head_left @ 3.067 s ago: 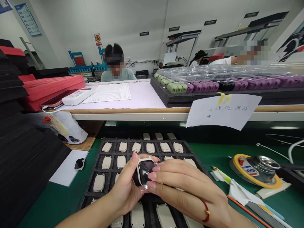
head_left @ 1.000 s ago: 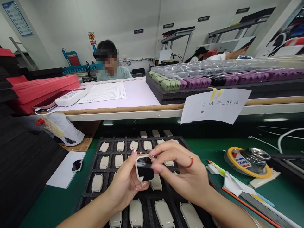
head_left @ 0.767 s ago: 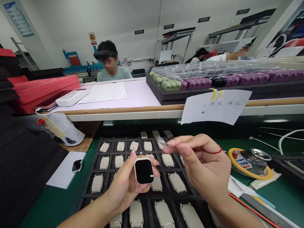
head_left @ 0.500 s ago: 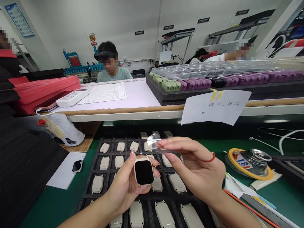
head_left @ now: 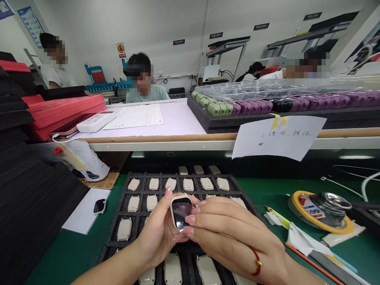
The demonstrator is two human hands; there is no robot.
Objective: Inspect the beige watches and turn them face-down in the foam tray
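Partly hidden watch (head_left: 179,210): pinched in left hand (head_left: 154,234); right hand (head_left: 236,235) over edge, grip unclear.

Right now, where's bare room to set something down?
On the shelf, between form and case tray; on green table, between paper and watch tray. Crowded: that tray, beneath left hand and right hand; around the tape.

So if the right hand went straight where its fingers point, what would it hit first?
Likely the watch held in the left hand; the right hand is right at its screen, though exact contact is unclear.
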